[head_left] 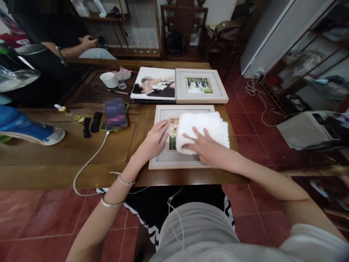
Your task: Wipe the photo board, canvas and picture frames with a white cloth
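A light wooden picture frame (163, 160) lies flat near the table's front edge, with a small photo partly showing. Over its right part rests a folded white cloth (201, 127). My right hand (205, 145) lies on the cloth with its fingers spread, pressing it against the frame. On the frame's left side sits my left hand (156, 140), fingers stretched out flat beside the photo. The cloth hides the right part of the photo and much of the frame's right side.
Behind lie a second framed photo (180, 89) and a photo album (139, 92). To the left are a charging phone (116, 112), a dropper bottle (72, 114), a blue bottle (24, 125) and a white cup (109, 79). Across the table, a person's hand (88, 42) holds a phone.
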Demonstrator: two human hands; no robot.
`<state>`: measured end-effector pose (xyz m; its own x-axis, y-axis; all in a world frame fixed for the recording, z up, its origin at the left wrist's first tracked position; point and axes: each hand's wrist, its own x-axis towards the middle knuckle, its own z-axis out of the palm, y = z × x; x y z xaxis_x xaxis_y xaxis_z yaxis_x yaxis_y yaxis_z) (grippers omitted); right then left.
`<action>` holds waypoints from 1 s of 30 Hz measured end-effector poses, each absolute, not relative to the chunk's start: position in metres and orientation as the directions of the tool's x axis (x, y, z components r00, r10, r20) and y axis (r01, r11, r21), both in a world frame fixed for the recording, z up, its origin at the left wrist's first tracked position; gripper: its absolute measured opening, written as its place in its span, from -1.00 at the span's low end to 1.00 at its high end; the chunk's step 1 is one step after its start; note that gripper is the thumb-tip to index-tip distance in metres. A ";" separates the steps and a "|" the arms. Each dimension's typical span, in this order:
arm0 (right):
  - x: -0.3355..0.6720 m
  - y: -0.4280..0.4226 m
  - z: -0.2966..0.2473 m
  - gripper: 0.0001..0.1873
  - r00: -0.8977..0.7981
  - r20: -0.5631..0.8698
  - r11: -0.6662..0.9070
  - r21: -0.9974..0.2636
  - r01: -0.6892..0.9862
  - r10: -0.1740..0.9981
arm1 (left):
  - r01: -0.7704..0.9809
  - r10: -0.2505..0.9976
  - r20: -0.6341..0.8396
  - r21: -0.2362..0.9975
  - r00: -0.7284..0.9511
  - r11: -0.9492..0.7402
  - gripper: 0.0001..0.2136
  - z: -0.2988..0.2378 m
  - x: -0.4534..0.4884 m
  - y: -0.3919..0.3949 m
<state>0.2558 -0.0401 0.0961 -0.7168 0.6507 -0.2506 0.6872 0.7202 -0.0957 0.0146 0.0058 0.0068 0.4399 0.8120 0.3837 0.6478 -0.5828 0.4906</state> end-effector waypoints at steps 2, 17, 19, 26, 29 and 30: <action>0.262 -0.066 0.110 -0.16 -0.786 -0.301 0.773 -0.190 0.605 0.541 | 0.652 0.816 0.372 0.492 0.441 -0.577 -0.58 0.008 0.015 0.005; 0.257 0.000 0.063 -0.23 -0.671 0.021 0.671 -0.041 0.740 0.741 | 0.633 0.793 0.393 0.478 0.466 -0.609 -0.59 0.006 0.014 0.006; 0.258 0.025 0.063 -0.23 -0.627 0.082 0.629 0.009 0.777 0.774 | 0.633 0.794 0.388 0.480 0.467 -0.607 -0.59 0.006 0.014 0.006; 0.242 0.061 0.068 -0.28 -0.655 0.040 0.652 0.072 0.755 0.754 | 0.644 0.814 0.365 0.497 0.452 -0.581 -0.59 0.009 0.014 0.006; 0.235 0.041 0.070 -0.26 -0.662 -0.076 0.665 0.040 0.745 0.746 | 0.636 0.817 0.364 0.513 0.448 -0.577 -0.60 0.008 0.014 0.006; 0.234 0.031 0.073 -0.25 -0.669 -0.110 0.675 0.026 0.737 0.735 | 0.632 0.816 0.366 0.516 0.447 -0.578 -0.60 0.007 0.014 0.006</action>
<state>0.2342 0.0307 0.0730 -0.6689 0.7352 -0.1099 0.7375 0.6749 0.0256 0.0139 0.0063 0.0070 0.4474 0.8158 0.3664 0.6321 -0.5783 0.5158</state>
